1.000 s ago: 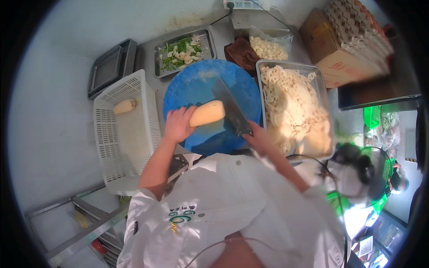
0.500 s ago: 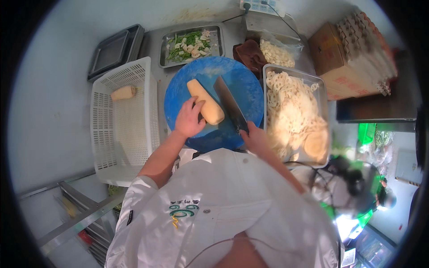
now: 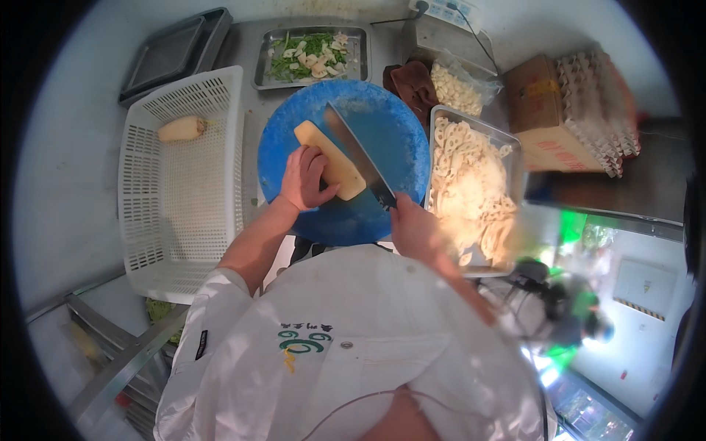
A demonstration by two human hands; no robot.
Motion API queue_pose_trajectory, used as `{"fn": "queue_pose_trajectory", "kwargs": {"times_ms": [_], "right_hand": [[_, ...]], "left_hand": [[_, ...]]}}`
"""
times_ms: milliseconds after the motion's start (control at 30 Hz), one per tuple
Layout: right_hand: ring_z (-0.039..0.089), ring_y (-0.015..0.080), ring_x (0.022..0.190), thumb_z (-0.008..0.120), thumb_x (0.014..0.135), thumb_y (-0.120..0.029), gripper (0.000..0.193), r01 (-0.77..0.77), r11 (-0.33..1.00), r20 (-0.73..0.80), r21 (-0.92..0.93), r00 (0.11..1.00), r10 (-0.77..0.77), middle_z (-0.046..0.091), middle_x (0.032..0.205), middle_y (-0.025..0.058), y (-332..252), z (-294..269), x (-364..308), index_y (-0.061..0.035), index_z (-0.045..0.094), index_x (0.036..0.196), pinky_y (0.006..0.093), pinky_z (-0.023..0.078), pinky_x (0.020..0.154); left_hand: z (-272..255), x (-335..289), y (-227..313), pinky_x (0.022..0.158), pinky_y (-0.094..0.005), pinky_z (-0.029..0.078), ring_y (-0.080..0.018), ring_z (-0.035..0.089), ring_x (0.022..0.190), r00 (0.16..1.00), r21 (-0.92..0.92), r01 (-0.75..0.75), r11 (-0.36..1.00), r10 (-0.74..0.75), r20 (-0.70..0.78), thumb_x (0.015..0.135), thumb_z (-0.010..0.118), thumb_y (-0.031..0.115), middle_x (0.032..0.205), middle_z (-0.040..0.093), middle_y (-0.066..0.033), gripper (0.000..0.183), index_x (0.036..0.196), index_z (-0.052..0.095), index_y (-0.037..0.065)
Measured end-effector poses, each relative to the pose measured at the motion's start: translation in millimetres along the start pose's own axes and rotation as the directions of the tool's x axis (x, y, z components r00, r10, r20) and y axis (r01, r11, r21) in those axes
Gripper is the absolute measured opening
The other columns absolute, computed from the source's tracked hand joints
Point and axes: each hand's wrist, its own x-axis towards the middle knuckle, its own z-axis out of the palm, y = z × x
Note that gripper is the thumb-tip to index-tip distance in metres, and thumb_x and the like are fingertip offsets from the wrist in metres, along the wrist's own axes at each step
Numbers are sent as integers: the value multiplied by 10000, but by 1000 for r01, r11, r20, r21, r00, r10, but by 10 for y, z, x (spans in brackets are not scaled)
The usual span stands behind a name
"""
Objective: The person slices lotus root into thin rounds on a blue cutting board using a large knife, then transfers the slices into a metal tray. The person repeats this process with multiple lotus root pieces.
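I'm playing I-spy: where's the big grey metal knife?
In the head view, the knife is in the right hand, over the round blue board, right of the long pale vegetable.

The right hand (image 3: 416, 229) hides most of the handle of the cleaver (image 3: 359, 153); the left hand (image 3: 303, 178) covers part of the lotus root (image 3: 342, 167). The upper edge cuts the power strip (image 3: 456, 13). One dark object (image 3: 532, 273) is too blurred to name.
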Motion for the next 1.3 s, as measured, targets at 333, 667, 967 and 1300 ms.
{"fn": "queue_pose_trajectory", "kwargs": {"times_ms": [333, 667, 967, 1300], "right_hand": [[672, 467, 893, 454, 997, -151, 282, 4, 1000, 108, -6, 994, -4, 694, 988, 244, -346, -173, 37, -35, 519, 1246, 549, 529, 767], [664, 498, 856, 449, 954, -94, 167, 65, 998, 125, -6, 990, -64, 666, 917, 301, -442, -188, 197, 11, 500, 1074, 554, 531, 749], [685, 490, 804, 466, 905, -38, 125, 56, 985, 247, -164, 969, -13, 676, 855, 302, -654, -216, 398, 28, 480, 1011, 533, 558, 715], [683, 490, 797, 470, 928, -62, 103, 4, 984, 246, -178, 968, 41, 680, 831, 296, -693, -223, 477, 0, 479, 1010, 564, 544, 709]], "left_hand": [[160, 23, -165, 952, -506, 405, -400, 537, 1109, 991, 7, -101, 995, 101, -92, 692, 774, 439, 1186, 580, -171, 580, 1093, 590, 63], [260, -26, -250, 942, -523, 373, -409, 515, 1113, 992, -2, -84, 996, 84, -96, 724, 734, 528, 1218, 555, -171, 618, 1121, 545, 94], [269, -31, -224, 925, -529, 373, -381, 503, 1107, 989, -68, -61, 996, 52, -136, 686, 737, 528, 1190, 565, -138, 640, 1142, 567, 113], [277, -28, -208, 944, -527, 358, -375, 486, 1122, 986, -59, -67, 996, 57, -154, 688, 734, 524, 1218, 552, -151, 628, 1137, 559, 122]]}}
